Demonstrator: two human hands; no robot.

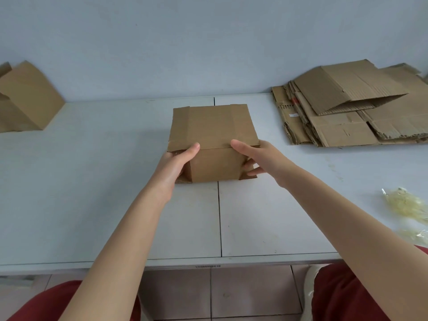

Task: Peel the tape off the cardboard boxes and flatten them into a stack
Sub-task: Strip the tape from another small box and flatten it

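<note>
A small brown cardboard box (213, 135) stands on the white table (92, 181), near its middle, with strips of tape across its closed top. My left hand (178, 163) grips the box's near left corner, thumb on the top edge and fingers round the side. My right hand (252, 156) grips the near right corner the same way, thumb on top, fingers curled against the right side. A stack of flattened cardboard (347, 112) lies at the back right of the table.
Another upright cardboard box (25, 98) stands at the far left against the wall. Crumpled clear tape (405, 205) lies at the table's right edge. The wall runs close behind the table. My knees in red show below the front edge.
</note>
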